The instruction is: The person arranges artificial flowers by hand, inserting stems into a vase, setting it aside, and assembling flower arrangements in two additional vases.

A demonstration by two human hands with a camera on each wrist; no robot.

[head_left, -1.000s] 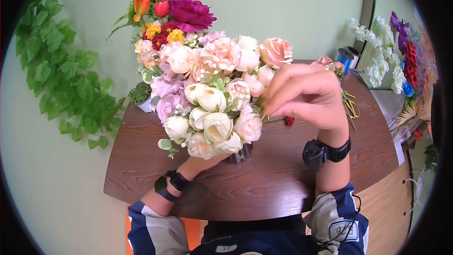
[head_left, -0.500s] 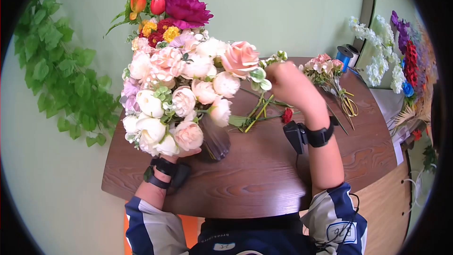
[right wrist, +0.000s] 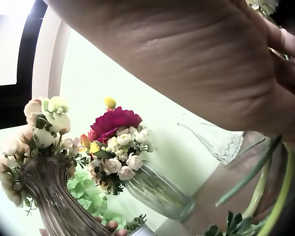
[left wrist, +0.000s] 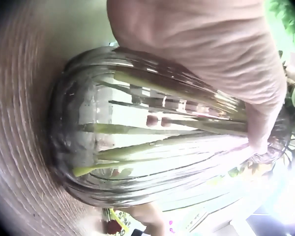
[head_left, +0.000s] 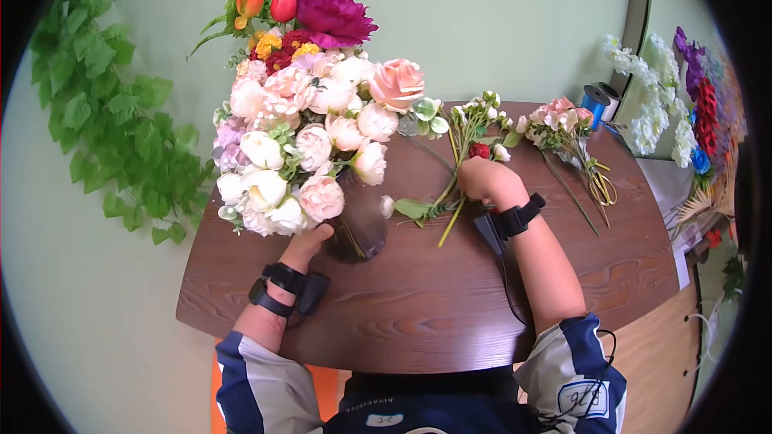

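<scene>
L hand (head_left: 310, 239) grips glass vase (head_left: 358, 225); R hand (head_left: 482, 177) grips flower stems (head_left: 450, 193)

My right hand (head_left: 482, 177) came down from the big bunch (head_left: 301, 149) onto the loose stems (head_left: 450, 193) on the table; my left hand (head_left: 310, 243) tipped the vase (head_left: 358, 229) away

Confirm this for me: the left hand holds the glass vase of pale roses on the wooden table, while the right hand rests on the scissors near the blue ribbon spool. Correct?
Not quite. The left hand does hold the glass vase of pale roses on the wooden table, but the head view shows the right hand on loose flower stems at the table's middle, apart from the blue ribbon spool.
</scene>
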